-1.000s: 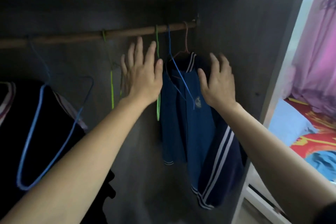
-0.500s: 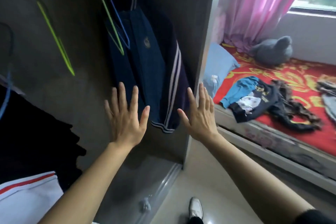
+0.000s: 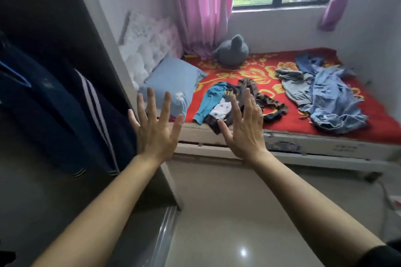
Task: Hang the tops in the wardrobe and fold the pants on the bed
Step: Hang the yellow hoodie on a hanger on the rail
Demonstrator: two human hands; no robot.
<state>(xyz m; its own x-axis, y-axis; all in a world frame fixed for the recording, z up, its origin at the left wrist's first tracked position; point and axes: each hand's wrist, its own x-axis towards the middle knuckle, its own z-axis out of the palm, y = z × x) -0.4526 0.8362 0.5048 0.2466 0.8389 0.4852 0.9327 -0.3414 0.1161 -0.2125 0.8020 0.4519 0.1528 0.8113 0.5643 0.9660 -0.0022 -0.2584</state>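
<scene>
Left hand [image 3: 156, 128] and right hand [image 3: 244, 128] raised with fingers spread, nothing held, navy top [image 3: 71, 110] hung in wardrobe [image 3: 93, 34], 2 clothing heaps on bed [image 3: 303, 144], dark tops [image 3: 236, 102] at front edge, denim pants [image 3: 332, 97] toward right edge.

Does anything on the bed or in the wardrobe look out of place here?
Yes. A crumpled pile of tops lies at the front edge of the bed, slightly overhanging it, and unfolded denim pants sprawl further right. The navy jacket hangs normally.
</scene>
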